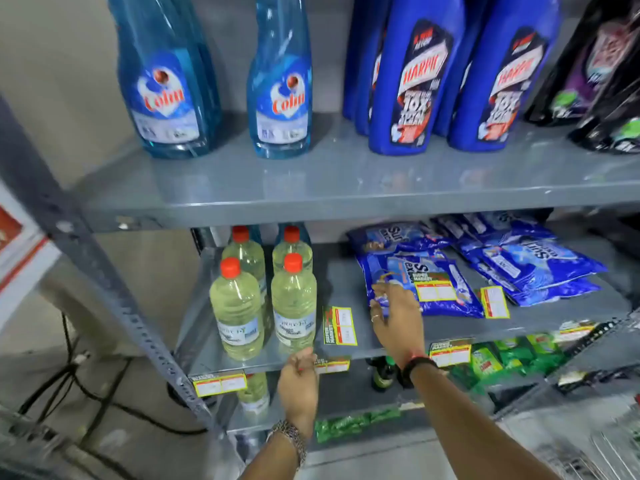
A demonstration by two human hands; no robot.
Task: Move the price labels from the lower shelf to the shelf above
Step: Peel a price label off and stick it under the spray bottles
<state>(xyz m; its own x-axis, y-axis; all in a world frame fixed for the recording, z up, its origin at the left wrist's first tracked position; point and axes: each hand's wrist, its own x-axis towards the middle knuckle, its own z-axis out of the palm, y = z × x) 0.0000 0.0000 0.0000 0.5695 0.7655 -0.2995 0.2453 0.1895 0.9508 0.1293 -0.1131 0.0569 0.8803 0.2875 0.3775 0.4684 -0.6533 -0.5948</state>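
Yellow-and-red price labels are spread around the middle shelf (346, 282). One label (340, 325) lies flat beside the red-capped bottles, another (435, 288) lies on a blue detergent pouch (450, 299), and a third (494, 302) lies to the right of it. More labels (220, 384) (450, 353) hang on the shelf's front edge. My right hand (394, 317) hovers over the shelf with fingers spread, fingertips at the pouch, just left of the label on it. My left hand (298, 379) is at the front edge, fingers loose, beside a small edge label (332, 366). The shelf above (346, 181) has bare front space.
Blue Colin spray bottles (280, 81) and blue Harpic bottles (412, 74) stand on the shelf above, dark pouches (602, 71) at its right. Clear red-capped bottles (293, 303) stand left on the middle shelf. A slanted grey upright (104, 271) runs at left. Green packets (512, 358) lie below.
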